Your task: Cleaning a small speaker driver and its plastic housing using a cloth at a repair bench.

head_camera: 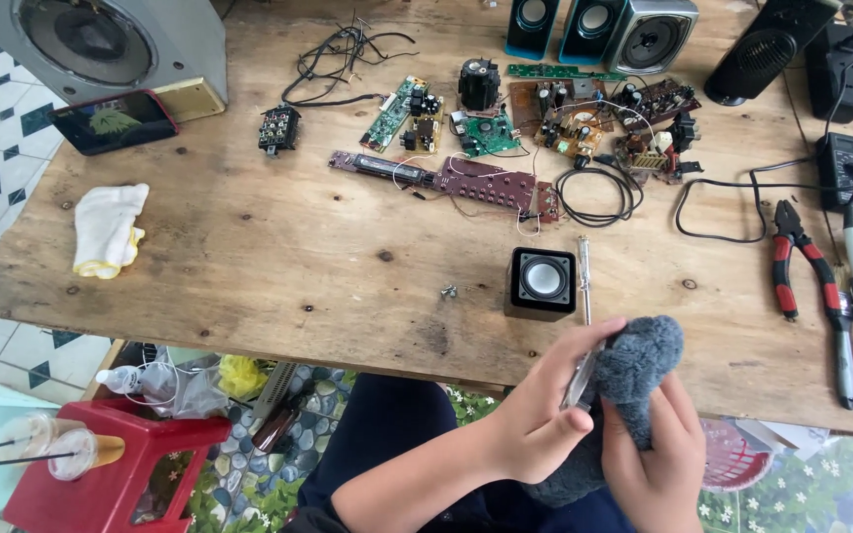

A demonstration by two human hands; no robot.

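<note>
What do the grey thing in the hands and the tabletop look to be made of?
Grey cloth: soft, fuzzy fabric, likely microfibre or fleece, judging by its raised nap and bunching in the right hand. Table: bare, unfinished wood, probably plywood, with visible grain, knots and stains.

Getting bright, even daylight over the whole wooden table (pixel 249 247), casting only soft, short shadows beside the small speaker cube (pixel 542 282) near the front edge. Showing slight glare on the phone screen (pixel 111 121) by the far left corner. Bending a little at the edges; staying sharp almost everywhere.
</note>
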